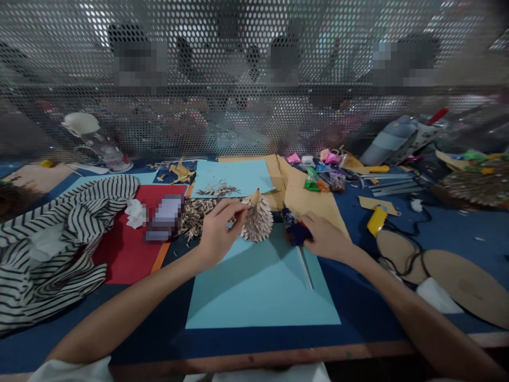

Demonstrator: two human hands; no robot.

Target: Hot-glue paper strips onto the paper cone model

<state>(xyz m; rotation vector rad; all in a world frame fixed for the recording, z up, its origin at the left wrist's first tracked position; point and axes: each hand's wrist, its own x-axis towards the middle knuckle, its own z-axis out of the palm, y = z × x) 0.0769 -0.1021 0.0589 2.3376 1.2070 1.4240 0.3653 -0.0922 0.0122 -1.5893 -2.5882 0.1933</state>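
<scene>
A hedgehog-like figure [256,222] covered in overlapping seed husks stands at the back of the light-blue sheet [254,297], its tan pointed snout uppermost. My left hand [220,231] is at its left side with thumb and fingers pinched together; what is between the fingertips is too small to make out. To the right of the figure, my right hand [318,231] is wrapped round a dark-blue glue gun [296,231]. A pale glue stick [305,268] slants down from the gun over the sheet. Left of the figure lies a heap of husks [194,216], partly behind my left hand.
A second blue sheet [234,175] bears loose husks. Left are a phone [165,215], red sheet [127,260] and striped cloth [79,212]. Right are small colourful packets [326,172], cardboard discs [465,281] and a black cable [417,228]. A perforated metal screen [238,116] stands behind.
</scene>
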